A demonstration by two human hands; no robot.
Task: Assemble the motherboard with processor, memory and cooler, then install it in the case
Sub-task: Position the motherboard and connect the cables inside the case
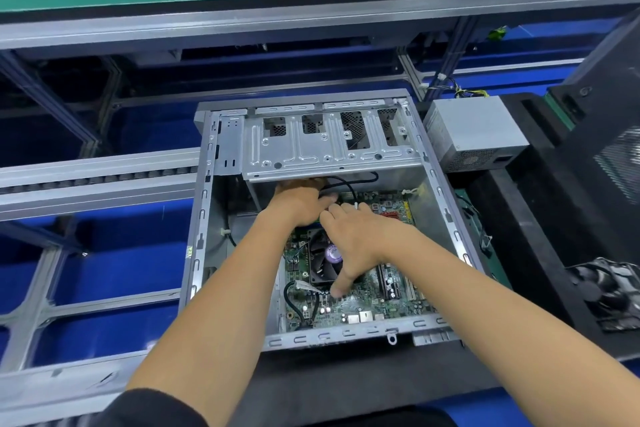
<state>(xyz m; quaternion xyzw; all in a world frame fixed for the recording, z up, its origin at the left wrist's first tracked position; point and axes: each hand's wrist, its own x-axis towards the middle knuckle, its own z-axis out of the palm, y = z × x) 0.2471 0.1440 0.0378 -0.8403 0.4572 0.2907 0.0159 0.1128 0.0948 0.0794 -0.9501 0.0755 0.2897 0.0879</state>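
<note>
Reaching into the open case (204, 204) at the centre of the frame, your two hands meet at the far edge of the motherboard (374, 305), which lies flat on the case floor. Your left hand (301, 203) is just under the drive cage (325, 146), its fingers curled around a black cable (341, 184) that loops out from beneath the cage. Your right hand (356, 236) lies over the board with fingers spread and loose, gripping nothing; the fingertips come close to the left hand, and the thumb points down toward the lower part of the board. Whether those fingertips touch the cable, you cannot tell from here.

Below your right palm sits the cooler (320, 262), a black fan with a round purple label on its hub; the writing on it is too blurred to read. Print on the board is likewise unreadable. A second black cable (289, 302) curves at the board's lower left corner.

Right of the case, in the upper right, a grey power supply (476, 130) stands on a black tray (519, 253), its wires trailing behind it.
</note>
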